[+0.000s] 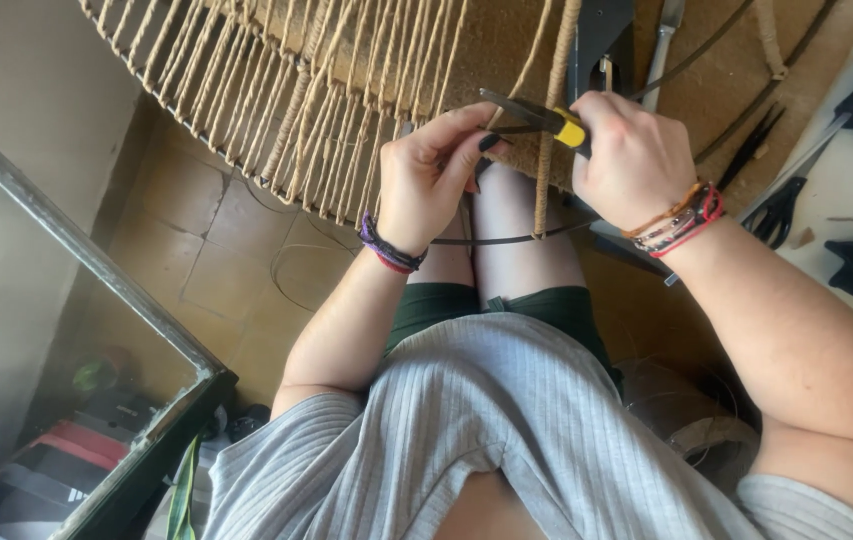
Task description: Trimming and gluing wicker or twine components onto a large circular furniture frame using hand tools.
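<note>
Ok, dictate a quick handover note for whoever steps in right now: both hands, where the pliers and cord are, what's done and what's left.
Right hand: closed around the yellow-handled pliers, jaws pointing left.
Left hand: fingers pinching at the plier tips, beside a hanging jute cord.
Woven cord frame: tilted over the knees; many cords already strung on its left part.
A thin dark wire runs under both hands.
Left: the cord at the pliers looks unfinished; what the tips grip is hidden.
Scissors lie to the right.
</note>
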